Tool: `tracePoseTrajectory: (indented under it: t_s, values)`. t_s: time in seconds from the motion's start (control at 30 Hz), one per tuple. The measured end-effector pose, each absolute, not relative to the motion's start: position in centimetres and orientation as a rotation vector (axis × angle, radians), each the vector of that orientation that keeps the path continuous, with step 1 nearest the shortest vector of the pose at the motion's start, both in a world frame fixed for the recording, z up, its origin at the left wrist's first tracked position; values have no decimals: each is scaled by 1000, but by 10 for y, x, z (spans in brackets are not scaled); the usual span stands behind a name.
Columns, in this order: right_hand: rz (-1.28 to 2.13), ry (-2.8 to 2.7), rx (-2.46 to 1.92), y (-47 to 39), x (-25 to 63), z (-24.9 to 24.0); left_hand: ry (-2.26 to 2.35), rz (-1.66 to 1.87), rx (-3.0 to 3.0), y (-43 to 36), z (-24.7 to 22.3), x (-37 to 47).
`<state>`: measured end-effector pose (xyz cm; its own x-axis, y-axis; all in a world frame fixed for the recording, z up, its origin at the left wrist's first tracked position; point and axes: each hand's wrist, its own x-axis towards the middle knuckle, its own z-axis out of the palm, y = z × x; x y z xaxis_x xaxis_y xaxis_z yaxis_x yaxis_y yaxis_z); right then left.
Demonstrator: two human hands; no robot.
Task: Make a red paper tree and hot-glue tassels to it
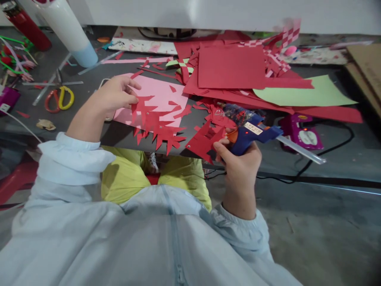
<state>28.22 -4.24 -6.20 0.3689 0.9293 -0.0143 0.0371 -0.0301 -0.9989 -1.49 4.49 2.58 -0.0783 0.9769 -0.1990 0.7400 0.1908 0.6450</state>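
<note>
My right hand (242,157) is wrapped round the handle of a blue hot glue gun (247,133), its nozzle aimed left and a clear glue stick (302,149) poking out of its back. Under the thumb lies a small red paper piece (202,142) with pointed corners and a dot like an eye. At the left end of a spiky red paper cutout (160,123), my left hand (117,93) has its thumb and a finger closed on the edge. That cutout lies partly over a pink paper sheet (163,95) near the table's front edge.
Red paper sheets (232,67) and a green sheet (309,91) are piled behind. Right stands a purple box (300,133) with a black cable. Left are scissors (59,98), a white bottle (70,31) and a red bottle (28,26). Red scraps (217,113) lie near the nozzle.
</note>
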Motion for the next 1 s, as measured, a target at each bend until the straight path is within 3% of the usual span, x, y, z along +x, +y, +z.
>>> tracePoseTrajectory:
  t_s: [0.4,0.7,1.0]
  values:
    - [904,-1021,-1393,-39,280,-62,2165,465,1818,18,12,-39]
    - [826,-958,-1438,-38,285,-56,1700,1106,1600,9,47,6]
    - [825,-892,-1322,-49,295,-48,1392,984,1712,1,89,62]
